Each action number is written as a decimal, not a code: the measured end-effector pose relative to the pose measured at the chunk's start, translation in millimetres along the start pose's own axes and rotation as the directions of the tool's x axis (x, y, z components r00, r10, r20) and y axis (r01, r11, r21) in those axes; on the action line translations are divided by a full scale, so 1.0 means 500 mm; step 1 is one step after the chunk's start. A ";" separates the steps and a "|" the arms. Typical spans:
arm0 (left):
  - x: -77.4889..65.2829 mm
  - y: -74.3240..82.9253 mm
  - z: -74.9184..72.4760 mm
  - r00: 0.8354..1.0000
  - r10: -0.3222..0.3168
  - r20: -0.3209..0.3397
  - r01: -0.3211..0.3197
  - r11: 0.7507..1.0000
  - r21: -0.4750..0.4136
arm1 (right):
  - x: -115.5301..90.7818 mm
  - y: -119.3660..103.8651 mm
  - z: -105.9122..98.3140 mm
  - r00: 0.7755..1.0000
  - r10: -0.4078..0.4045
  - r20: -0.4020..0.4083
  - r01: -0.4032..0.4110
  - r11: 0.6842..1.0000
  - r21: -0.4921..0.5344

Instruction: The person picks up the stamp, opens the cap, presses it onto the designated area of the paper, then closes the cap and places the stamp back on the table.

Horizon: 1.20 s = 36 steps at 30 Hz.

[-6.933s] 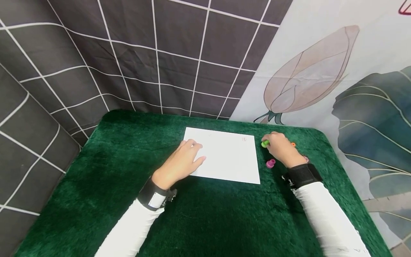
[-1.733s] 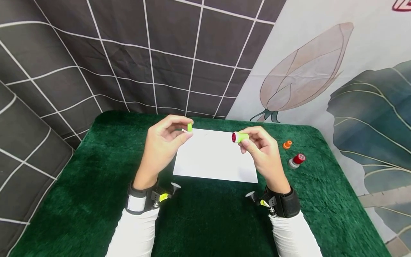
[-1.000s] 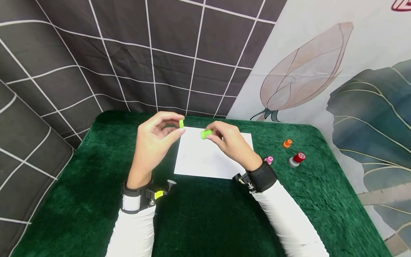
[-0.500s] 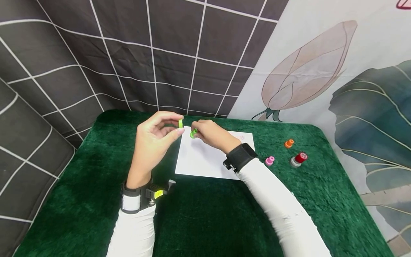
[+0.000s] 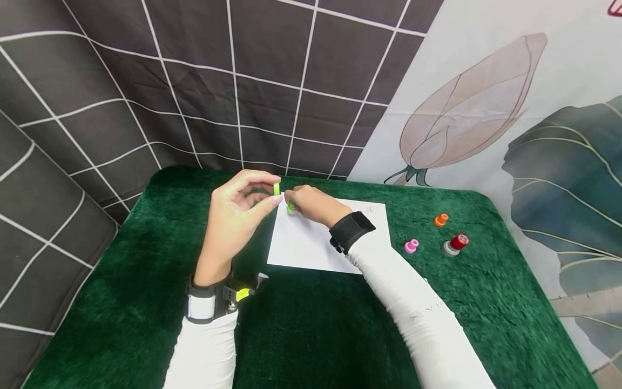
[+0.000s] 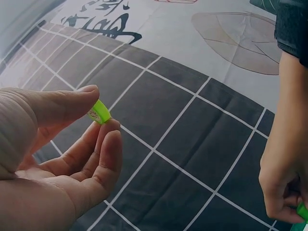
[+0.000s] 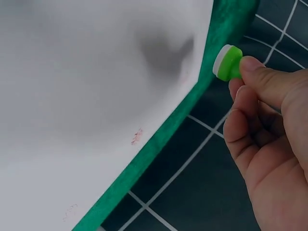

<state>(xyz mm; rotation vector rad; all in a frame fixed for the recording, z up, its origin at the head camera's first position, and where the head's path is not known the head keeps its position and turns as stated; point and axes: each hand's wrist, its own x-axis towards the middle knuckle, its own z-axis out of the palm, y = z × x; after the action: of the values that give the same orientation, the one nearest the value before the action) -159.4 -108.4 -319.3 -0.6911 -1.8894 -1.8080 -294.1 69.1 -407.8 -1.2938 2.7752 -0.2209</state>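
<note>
My left hand (image 5: 228, 221) pinches a small bright green stamp cap (image 6: 101, 112) between thumb and fingertips, raised near the far left corner of a white sheet of paper (image 5: 311, 243). Between the thumb and fingers of my right hand (image 5: 316, 205) is a green self-inking stamp (image 7: 230, 64). Its white-rimmed face points toward the paper in the right wrist view, close over the far left corner. A faint red print (image 7: 137, 136) shows near the sheet's edge. My right fingers cover much of the stamp in the head view.
A pink stamp (image 5: 411, 246) stands right of the paper. Beyond it are an orange stamp (image 5: 440, 220) and a red-topped stamp with a grey base (image 5: 457, 245). Green velvet cloth (image 5: 311, 329) covers the table, and a dark checked curtain (image 5: 194, 97) hangs behind.
The green stamp was picked up at the right and its cap came off into my left hand. My right hand then carried the stamp leftward, down to the paper's far left corner.
</note>
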 end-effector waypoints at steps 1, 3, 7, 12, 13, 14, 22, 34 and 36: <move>0.000 -0.001 0.000 1.000 0.000 0.001 0.000 1.000 0.000 | 0.002 0.000 0.003 1.000 -0.005 -0.001 0.005 1.000 0.000; -0.001 -0.003 0.000 1.000 -0.002 0.003 0.002 1.000 0.000 | 0.005 0.000 0.010 1.000 -0.008 0.002 0.008 1.000 -0.004; -0.002 -0.005 0.001 1.000 -0.007 0.008 0.007 1.000 0.008 | 0.009 -0.004 0.019 1.000 0.005 0.013 -0.005 1.000 -0.019; -0.004 -0.007 0.002 1.000 -0.013 0.003 0.013 1.000 0.013 | 0.013 -0.010 0.024 0.998 0.040 0.043 -0.038 0.998 -0.047; -0.005 -0.008 0.002 1.000 -0.014 0.003 0.014 1.000 0.009 | 0.013 -0.012 0.025 0.998 0.046 0.051 -0.043 0.998 -0.050; -0.005 -0.008 0.003 1.000 -0.015 0.004 0.014 1.000 0.006 | 0.013 -0.013 0.025 0.997 0.053 0.063 -0.049 0.997 -0.057; -0.006 -0.005 0.007 1.000 -0.016 0.009 0.016 1.000 0.004 | 0.016 -0.015 0.033 0.993 0.069 0.100 -0.062 0.996 -0.071; -0.002 -0.002 0.003 1.000 -0.013 0.000 0.013 1.000 0.028 | 0.033 -0.013 0.023 0.993 0.073 0.088 -0.076 0.997 0.032; -0.002 -0.002 0.002 1.000 -0.011 -0.002 0.011 0.999 0.031 | 0.035 -0.013 0.022 0.994 0.069 0.084 -0.073 0.997 0.037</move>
<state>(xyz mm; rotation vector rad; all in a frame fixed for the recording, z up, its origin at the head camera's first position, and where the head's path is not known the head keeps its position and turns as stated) -159.4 -107.5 -320.6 -0.6692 -1.9196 -1.7813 -298.9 50.3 -417.5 -1.1655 2.7273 -0.2130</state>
